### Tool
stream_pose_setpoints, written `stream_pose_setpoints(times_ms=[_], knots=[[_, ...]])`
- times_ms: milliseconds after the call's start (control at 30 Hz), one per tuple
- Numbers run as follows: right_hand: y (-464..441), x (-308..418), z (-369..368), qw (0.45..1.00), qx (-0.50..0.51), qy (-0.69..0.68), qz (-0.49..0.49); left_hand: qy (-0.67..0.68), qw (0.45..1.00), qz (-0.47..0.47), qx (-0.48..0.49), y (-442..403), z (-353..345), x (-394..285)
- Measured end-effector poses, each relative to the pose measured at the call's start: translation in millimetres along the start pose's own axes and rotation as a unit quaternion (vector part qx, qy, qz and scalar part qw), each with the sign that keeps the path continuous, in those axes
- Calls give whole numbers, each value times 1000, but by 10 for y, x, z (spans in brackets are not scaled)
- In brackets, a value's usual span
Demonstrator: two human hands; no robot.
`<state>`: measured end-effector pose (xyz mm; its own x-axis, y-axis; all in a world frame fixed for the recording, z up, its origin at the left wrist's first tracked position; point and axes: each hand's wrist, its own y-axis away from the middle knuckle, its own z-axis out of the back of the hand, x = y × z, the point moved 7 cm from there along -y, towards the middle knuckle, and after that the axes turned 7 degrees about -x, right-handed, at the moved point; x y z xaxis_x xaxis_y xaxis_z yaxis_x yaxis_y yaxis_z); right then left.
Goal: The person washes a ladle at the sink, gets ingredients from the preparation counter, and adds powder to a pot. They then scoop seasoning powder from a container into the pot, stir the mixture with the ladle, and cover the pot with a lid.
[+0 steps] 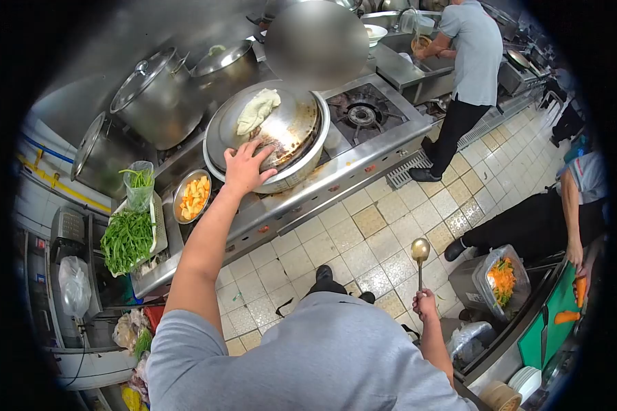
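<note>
My left hand (pixel 248 167) reaches forward, its fingers spread on the near edge of a big round metal lid (pixel 288 127). The lid is stained brown and lies over a wide pot (pixel 301 175) on the stove. A crumpled pale cloth (pixel 258 111) rests on top of the lid. Low on the right, my right hand (pixel 426 304) is closed around the handle of a metal ladle (pixel 420 251), whose bowl points away from me above the tiled floor. Left of the pot stands a metal bowl of orange and yellow chunks (pixel 195 197).
Chopped greens (pixel 127 240) in a tray and tall lidded pots (pixel 161 99) stand at left. A gas burner (pixel 363 115) is beside the pot. One person (pixel 476 55) works at a sink; another (pixel 576 198) holds a carrot at a green board (pixel 552 329). A carrot tub (pixel 490 282) stands right.
</note>
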<state>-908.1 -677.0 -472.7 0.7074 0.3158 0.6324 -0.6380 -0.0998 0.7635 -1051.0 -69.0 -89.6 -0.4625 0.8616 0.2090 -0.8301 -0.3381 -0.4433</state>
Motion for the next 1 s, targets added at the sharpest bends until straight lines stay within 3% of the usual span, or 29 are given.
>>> stream_pose_setpoints(times_ms=[133, 233, 367, 400, 467, 500, 567, 633, 667, 700, 733, 767, 800, 833, 867, 933, 967, 1000], knots=[[104, -205, 118, 1000, -1, -25, -12, -9, 999, 9, 29, 3, -31, -28], [113, -307, 153, 999, 18, -26, -25, 62, 994, 83, 44, -49, 15, 65], [169, -407, 210, 999, 14, -33, -31, 176, 973, 112, -97, -128, 649, 12], [161, -442, 209, 999, 12, -41, -30, 197, 960, 97, -173, -81, 866, -129], [125, -496, 281, 999, 7, -41, -21, 326, 918, 149, -168, 178, 441, -118], [102, -530, 325, 999, 2, -34, -16, 389, 890, 196, -136, 379, 237, -311], [97, -580, 380, 998, -3, -66, -17, 316, 924, 214, -4, 907, -384, -733], [138, -493, 432, 998, -18, -56, -15, 358, 921, 135, 81, 1569, -771, -1251], [139, -476, 501, 997, -30, -62, -21, 372, 906, 86, 185, 2025, -1085, -1378], [135, -420, 503, 998, -21, -50, -20, 321, 923, 8, 211, 2695, -1573, -1342], [118, -353, 486, 999, -8, -37, -15, 312, 879, 49, 357, 3206, -1757, -1362], [113, -276, 500, 999, -12, -42, -14, 299, 836, 122, 443, 3611, -1867, -1309], [126, -209, 520, 998, -13, -50, -23, 261, 778, 246, 516, 3876, -1756, -1253], [114, -92, 544, 998, -14, -57, -28, 256, 838, 190, 443, 4292, -2002, -1065], [69, 2, 564, 998, -9, -51, -28, 287, 837, 182, 428, 4420, -1888, -1051], [-73, 171, 601, 999, -18, -34, -38, 447, 598, 499, 440, 4902, -1950, -1035], [-177, 264, 615, 999, -17, -25, -42, 459, 673, 341, 470, 4682, -1969, -1046], [-305, 384, 628, 999, -21, -26, -36, 430, 690, 330, 480, 4510, -1902, -1080]])
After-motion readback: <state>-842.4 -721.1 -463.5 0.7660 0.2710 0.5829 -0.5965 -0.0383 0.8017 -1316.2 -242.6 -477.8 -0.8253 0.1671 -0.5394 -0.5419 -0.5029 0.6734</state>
